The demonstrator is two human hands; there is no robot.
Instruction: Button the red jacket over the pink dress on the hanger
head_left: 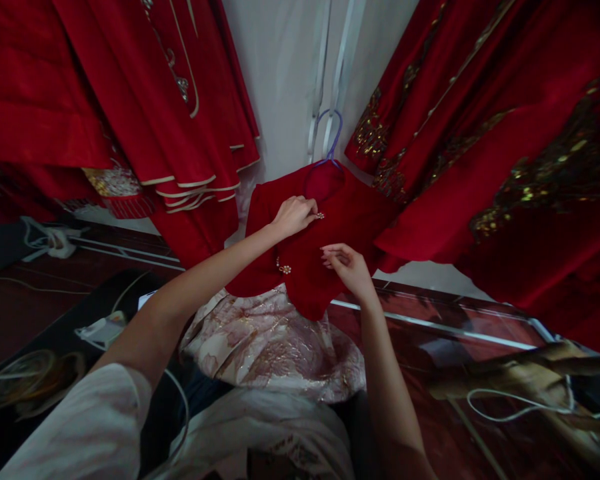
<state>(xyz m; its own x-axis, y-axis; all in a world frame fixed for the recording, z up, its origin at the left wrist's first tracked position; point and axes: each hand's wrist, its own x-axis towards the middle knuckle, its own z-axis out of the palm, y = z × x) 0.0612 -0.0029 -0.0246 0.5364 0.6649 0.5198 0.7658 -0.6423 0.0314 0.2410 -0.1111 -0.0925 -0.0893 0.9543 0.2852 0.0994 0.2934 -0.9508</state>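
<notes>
A red velvety jacket with a scalloped hem hangs in front of me on a purple hanger. My left hand lies on its upper front, thumb and fingers pinched at a small flower-shaped jewelled clasp. Lower on the front edge sits another jewelled clasp. To the right, my right hand is held just over the jacket, fingers bent with the tips close together. Whatever those tips hold, if anything, is too small to make out. Pale patterned shiny cloth covers my lap below the hem.
Red garments with pale piping hang at left, and red garments with gold sequins at right. A metal rail runs low behind the jacket. Wound spools and a white device lie at left; a pale cord lies at right.
</notes>
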